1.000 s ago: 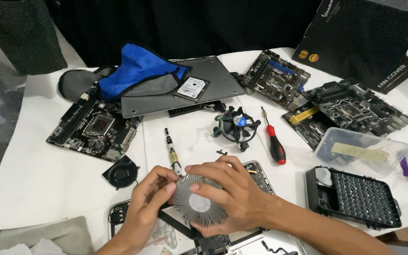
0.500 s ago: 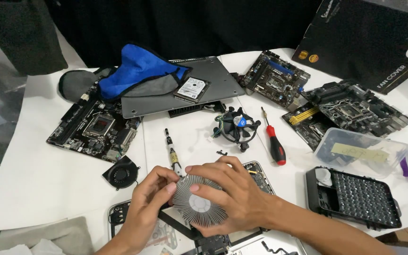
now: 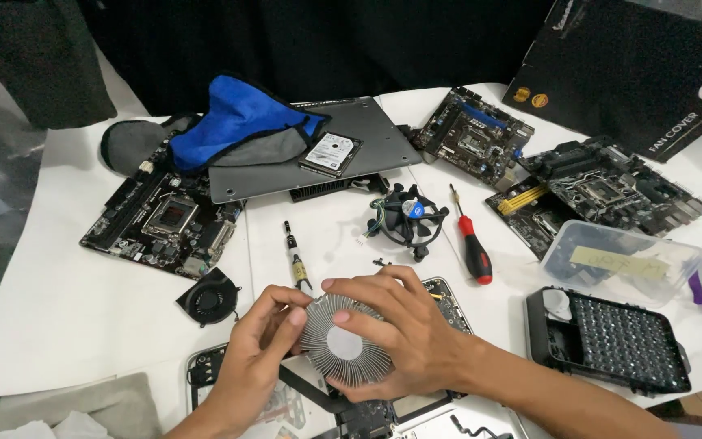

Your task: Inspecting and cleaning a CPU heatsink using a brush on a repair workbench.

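Two hands grip one heatsink (image 3: 341,348) at 6 o'clock on the table (image 3: 58,301). Our left hand (image 3: 257,358) pinches the fins at 9 o'clock, fingers closed on the rim. Our right hand (image 3: 404,333) wraps the 3 o'clock side, thumb under the disc. A bit driver (image 3: 296,260) lies at 11 o'clock, just beside our fingers. A fan (image 3: 408,219) sits at 1 o'clock, a red screwdriver (image 3: 471,240) beside it.

bright even overhead light | soft shadows | sharp | edges slightly warped
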